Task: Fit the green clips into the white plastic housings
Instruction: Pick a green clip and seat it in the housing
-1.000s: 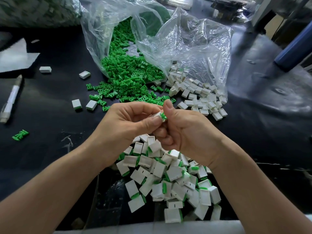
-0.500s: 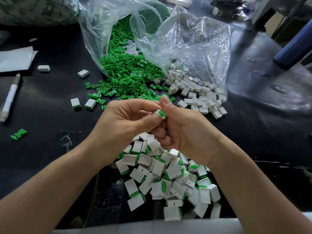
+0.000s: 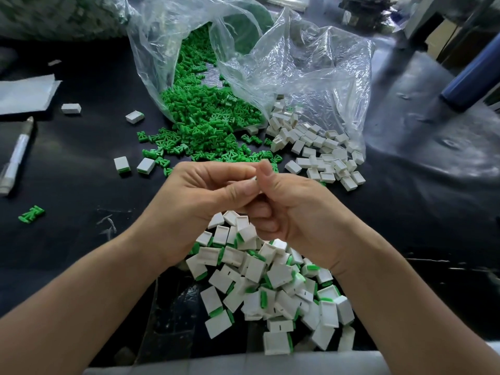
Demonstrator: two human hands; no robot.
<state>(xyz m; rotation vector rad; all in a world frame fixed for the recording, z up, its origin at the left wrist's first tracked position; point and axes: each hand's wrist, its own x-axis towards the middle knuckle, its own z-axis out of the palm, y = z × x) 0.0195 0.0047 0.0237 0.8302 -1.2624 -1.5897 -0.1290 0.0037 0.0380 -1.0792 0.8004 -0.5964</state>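
Head view, looking down on a black worktop (image 3: 81, 201). Both hands meet in the middle of the frame, raised above the worktop. The left hand (image 3: 200, 201) pinches a small white housing (image 3: 253, 179) between thumb and forefinger, and only a sliver of it shows. The right hand (image 3: 297, 212) grips the same piece from the other side, thumb upright and fingers curled. Whether a clip sits in it cannot be told.

Under the wrists, at the near edge, lies a heap of fitted housings (image 3: 273, 277), white with green showing at one end. Beyond the hands a clear plastic bag (image 3: 297, 63) lies open. From it spill loose green clips (image 3: 205, 131) on the left and empty housings (image 3: 319, 155) on the right, the two piles touching.

Further left lie two more finished pieces (image 3: 122, 165) side by side, a stray green clip (image 3: 31, 213), a white marker pen (image 3: 16, 155) and a sheet of paper (image 3: 24, 93).
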